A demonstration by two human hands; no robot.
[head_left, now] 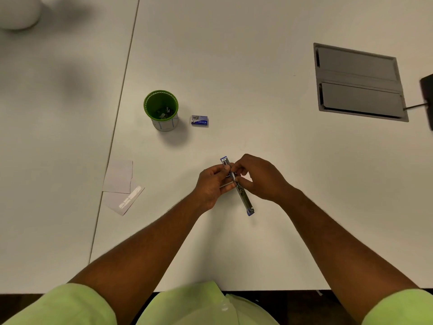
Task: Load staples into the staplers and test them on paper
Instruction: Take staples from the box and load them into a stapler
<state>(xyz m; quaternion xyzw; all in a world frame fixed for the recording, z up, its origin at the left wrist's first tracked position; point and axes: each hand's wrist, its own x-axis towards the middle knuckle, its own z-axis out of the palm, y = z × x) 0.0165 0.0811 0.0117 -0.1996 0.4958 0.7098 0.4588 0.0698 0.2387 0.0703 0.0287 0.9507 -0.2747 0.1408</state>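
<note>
Stapler (pixel 243 195): I see it swung open into one long strip, blue at both ends, held just above the table (pixel 257 66) in front of me, near the front edge.
Left hand (pixel 212 186): fingers curled round the stapler's middle from the left, thumb lying on top.
Right hand (pixel 255 178): fingertips pinching at the metal channel near the far end; I cannot tell whether staples sit between them.
Cup (pixel 161 110): green, upright, well beyond the hands; small dark and silvery metal bits lie at its bottom.
Box (pixel 199 120): small blue staple box, just right of the cup.
Paper (pixel 123 186): two overlapping slips at the left, by the table seam.
Hatch (pixel 358 82): grey cable cover, far right.
</note>
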